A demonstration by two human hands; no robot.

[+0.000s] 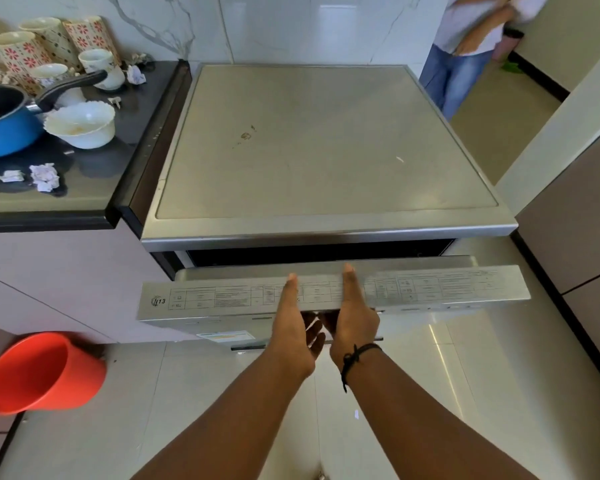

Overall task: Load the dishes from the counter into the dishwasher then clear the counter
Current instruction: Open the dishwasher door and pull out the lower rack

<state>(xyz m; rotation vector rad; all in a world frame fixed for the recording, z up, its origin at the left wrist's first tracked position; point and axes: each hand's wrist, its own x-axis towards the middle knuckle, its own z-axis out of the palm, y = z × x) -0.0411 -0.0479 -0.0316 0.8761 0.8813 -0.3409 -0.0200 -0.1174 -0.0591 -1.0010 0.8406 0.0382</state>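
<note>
The steel dishwasher stands in the middle, its door tilted a little way out from the top. My left hand and my right hand both grip the door's top edge, thumbs on top and fingers curled under the handle. On the dark counter at the left stand a blue saucepan with a black handle, a white scalloped bowl, several patterned cups and white mugs.
Crumpled paper scraps lie on the counter. An orange bucket sits on the floor at lower left. Another person stands at the back right. A tall cabinet lines the right side.
</note>
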